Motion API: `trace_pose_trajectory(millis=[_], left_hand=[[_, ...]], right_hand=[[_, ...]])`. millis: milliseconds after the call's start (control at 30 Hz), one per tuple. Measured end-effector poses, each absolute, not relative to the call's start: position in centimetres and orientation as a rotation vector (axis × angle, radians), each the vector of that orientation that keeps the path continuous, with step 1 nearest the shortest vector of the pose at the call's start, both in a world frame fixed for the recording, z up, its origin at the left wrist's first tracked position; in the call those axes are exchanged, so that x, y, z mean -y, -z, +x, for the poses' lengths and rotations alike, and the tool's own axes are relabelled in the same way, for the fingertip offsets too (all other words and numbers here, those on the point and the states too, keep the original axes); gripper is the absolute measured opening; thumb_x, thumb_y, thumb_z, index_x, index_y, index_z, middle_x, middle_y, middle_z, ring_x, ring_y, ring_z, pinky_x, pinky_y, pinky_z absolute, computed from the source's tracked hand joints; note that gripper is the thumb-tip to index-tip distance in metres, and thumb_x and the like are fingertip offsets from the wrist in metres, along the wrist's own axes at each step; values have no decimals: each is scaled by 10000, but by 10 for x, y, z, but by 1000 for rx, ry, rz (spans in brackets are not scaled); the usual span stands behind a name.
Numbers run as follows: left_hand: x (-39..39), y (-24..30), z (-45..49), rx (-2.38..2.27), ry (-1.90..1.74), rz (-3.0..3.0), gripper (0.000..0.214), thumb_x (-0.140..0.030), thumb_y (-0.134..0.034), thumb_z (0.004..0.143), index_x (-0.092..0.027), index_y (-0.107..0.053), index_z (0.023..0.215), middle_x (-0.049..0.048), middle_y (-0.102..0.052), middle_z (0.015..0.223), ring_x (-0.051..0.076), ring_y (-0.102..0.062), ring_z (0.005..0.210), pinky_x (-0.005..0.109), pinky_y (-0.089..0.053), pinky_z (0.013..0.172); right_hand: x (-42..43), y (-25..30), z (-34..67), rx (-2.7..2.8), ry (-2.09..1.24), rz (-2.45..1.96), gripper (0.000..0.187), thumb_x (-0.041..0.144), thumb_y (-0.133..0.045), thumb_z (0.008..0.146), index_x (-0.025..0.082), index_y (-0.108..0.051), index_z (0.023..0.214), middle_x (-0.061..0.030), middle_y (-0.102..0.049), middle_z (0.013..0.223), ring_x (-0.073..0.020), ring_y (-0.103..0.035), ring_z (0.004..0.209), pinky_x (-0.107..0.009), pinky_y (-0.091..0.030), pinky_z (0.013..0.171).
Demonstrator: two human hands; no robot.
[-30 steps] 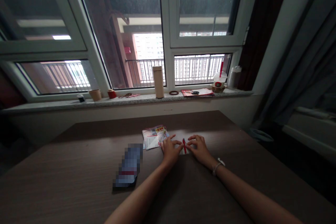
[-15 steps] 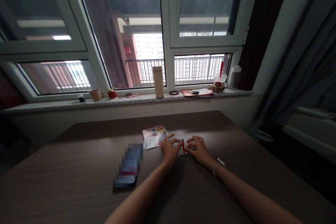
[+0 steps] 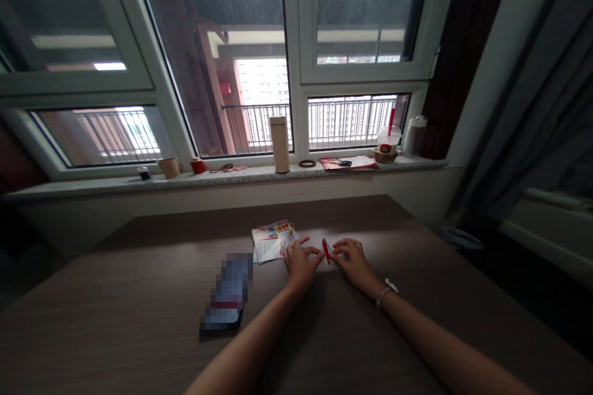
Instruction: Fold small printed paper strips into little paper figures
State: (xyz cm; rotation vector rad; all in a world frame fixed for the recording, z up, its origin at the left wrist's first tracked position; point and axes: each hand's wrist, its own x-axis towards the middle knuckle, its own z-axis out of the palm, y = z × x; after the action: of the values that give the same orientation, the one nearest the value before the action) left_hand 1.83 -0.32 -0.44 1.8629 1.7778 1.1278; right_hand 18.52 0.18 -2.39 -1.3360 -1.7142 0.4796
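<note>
Toward the table's far edge, left hand and right hand, fingertips narrowed, hold unclear, flank a red strip beside illegible leaflets.

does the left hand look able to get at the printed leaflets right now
Probably yes: the left hand is beside the printed leaflets, overlapping their edge in view, with nothing visible blocking the way.
</note>
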Motion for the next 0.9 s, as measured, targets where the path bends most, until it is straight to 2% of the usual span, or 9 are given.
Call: trace_pose_trajectory(millis=[233,533,767,900], left_hand=[[5,5,17,-1793,-1176,1838,60,-304,-704,760,-261,-745,765,16,-594,1258,271,-451,1218,496,-230,1108],[9,-1,18,-1795,-1194,1884,97,-284,-733,723,-274,-716,818,13,-601,1218,244,-481,1186,419,-309,1055],[11,-1,19,-1769,-1151,1941,114,-312,-731,735,-345,-760,840,-4,-600,1249,261,-450,1208,457,-273,1081],[9,2,18,-1769,-1115,1968,128,-333,-713,749,-340,-770,863,7,-604,1270,276,-441,1219,477,-259,1093]], right_hand=[[-1,23,184,1705,-500,-1342,91,313,-667,766,270,-734,723,-50,-649,1024,-257,-457,1113,-422,-343,1031],[-1,21,184,1661,-462,-1339,149,350,-627,793,257,-721,726,-59,-656,1013,-257,-477,1094,-424,-364,1008],[-1,23,186,1673,-467,-1317,144,375,-649,785,253,-722,760,-63,-653,998,-261,-482,1089,-417,-362,1012],[-1,22,185,1691,-447,-1309,140,381,-658,783,258,-721,761,-66,-648,991,-266,-485,1084,-420,-366,1004]])
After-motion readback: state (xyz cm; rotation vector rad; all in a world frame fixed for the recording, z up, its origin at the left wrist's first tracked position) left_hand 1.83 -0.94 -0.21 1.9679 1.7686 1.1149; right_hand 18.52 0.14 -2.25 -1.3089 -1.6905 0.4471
